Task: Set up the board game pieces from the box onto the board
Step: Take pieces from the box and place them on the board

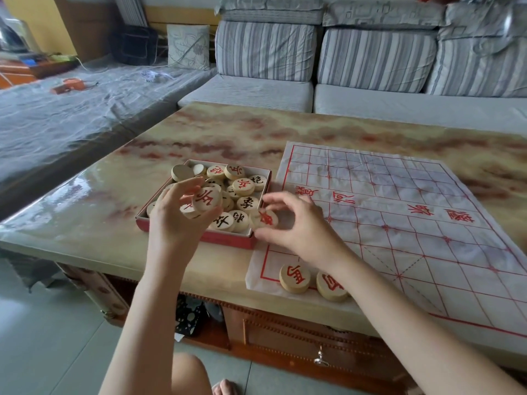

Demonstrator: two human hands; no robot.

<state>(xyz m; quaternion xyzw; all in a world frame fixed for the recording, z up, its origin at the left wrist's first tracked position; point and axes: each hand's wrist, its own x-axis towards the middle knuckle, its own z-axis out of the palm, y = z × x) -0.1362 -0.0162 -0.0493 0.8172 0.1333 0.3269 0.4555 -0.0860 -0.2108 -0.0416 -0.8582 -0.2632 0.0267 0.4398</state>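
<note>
— Where do we stand?

— Our left hand [174,215] holds a small stack of wooden discs over the red box [228,240], fingers curled around them, a red-marked disc [206,198] on top. Our right hand [296,223] is half open at the box's near right corner, fingertips closing on one red-marked piece [266,218]; we cannot tell if it is gripped yet.

— How do we do this well?

— We pinch that piece by its rim, lift it clear of the box wall, then carry it toward four o'clock onto the paper board [399,212]. We judge the sheet is light and creased, so we set discs down gently, not slide them.

— What is around?

— Two red pieces [295,277] already sit at the board's near left corner, at six o'clock from our right hand. The box edge touches the board's left margin, and black and red pieces lie mixed inside, so we sort as we pick. The marble table [199,132] beyond is bare.
</note>
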